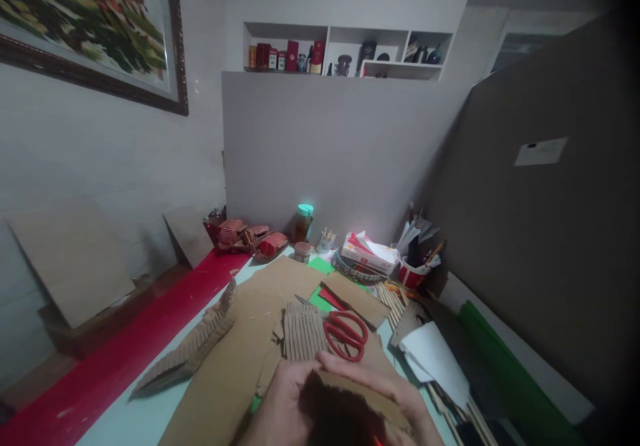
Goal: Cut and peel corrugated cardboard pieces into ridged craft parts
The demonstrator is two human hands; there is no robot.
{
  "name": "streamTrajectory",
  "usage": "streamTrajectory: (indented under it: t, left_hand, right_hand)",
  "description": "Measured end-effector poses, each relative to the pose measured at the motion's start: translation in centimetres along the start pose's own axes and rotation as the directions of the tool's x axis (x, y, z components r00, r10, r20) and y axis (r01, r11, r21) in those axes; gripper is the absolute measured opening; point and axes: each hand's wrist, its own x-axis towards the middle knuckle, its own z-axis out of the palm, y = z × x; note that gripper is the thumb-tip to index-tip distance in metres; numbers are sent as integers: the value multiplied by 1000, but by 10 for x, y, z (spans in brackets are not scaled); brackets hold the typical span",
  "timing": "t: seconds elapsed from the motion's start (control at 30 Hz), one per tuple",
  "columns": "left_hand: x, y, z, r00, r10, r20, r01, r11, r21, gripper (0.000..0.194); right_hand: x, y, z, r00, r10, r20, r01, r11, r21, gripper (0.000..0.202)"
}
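Note:
At the bottom centre, my left hand (pixel 280 403) and my right hand (pixel 387 383) are closed around a torn-edged piece of brown cardboard (pixel 365 396). Its near side is in deep shadow, so its full shape is hidden. Just beyond my fingers lies a ribbed piece of corrugated cardboard (pixel 304 333); I cannot tell whether they touch it. Beside it, to the right, rest red-handled scissors (pixel 345 336), blades pointing away to the left. Underneath is a large flat cardboard sheet (pixel 215 373). A long, curled corrugated strip (pixel 193 346) lies at the left.
At the back stand a jar with a turquoise lid (pixel 304 223), a white and red box (pixel 370 254) and a red cup of tools (pixel 413 274). Red cardboard models (pixel 273 244) sit back left. On the right are white paper (pixel 440 359), wooden sticks and a green sheet (pixel 510 373).

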Motion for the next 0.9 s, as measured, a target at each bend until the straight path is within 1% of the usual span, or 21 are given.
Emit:
streamTrajectory:
  t: [0.03,0.1,0.17,0.23,0.3,0.37,0.5,0.6,0.73,0.77,0.87,0.9]
  left_hand:
    - [0,-4,-1,1000,-11,-15,10,1000,-23,30]
    - [1,-10,-5,998,-40,-51,36,996,-84,35]
    - [0,-13,-8,993,-85,-84,70,984,-164,31]
    - [-2,-13,-9,987,-142,-77,118,960,-253,23]
    - [-4,-11,-8,983,-175,-47,151,934,-324,26]
    - [-7,-8,-6,983,-178,-46,151,926,-347,30]
    - [-14,-4,-5,974,-187,-128,146,950,-277,25]
    - [-12,-8,-5,973,-157,-171,118,969,-217,28]
    - [-6,-17,-6,987,-94,-130,75,987,-142,45]
    - [-6,-18,-7,988,-88,-130,73,991,-115,44]
    - [-10,-15,-11,978,-87,-189,86,996,-12,28]
    - [-11,-13,-13,976,-85,-203,91,996,19,25]
  right_hand:
    - [2,1,-1,999,36,28,-37,999,35,42]
    - [6,0,-2,992,110,68,-114,992,53,46]
    - [10,-4,-1,985,152,84,-155,988,23,46]
    - [12,-7,0,986,154,58,-156,987,24,37]
    - [10,-7,2,991,132,-7,-131,990,43,34]
    - [8,-4,2,991,115,-74,-110,992,69,36]
    - [2,3,3,992,75,-103,-70,996,49,37]
    - [2,0,6,986,89,-137,-84,995,47,42]
    - [6,-10,9,971,172,-164,-157,983,100,48]
    - [7,-11,9,969,188,-161,-172,979,107,48]
    - [7,-10,10,966,215,-143,-199,972,122,46]
    - [6,-9,10,966,216,-142,-199,972,124,46]
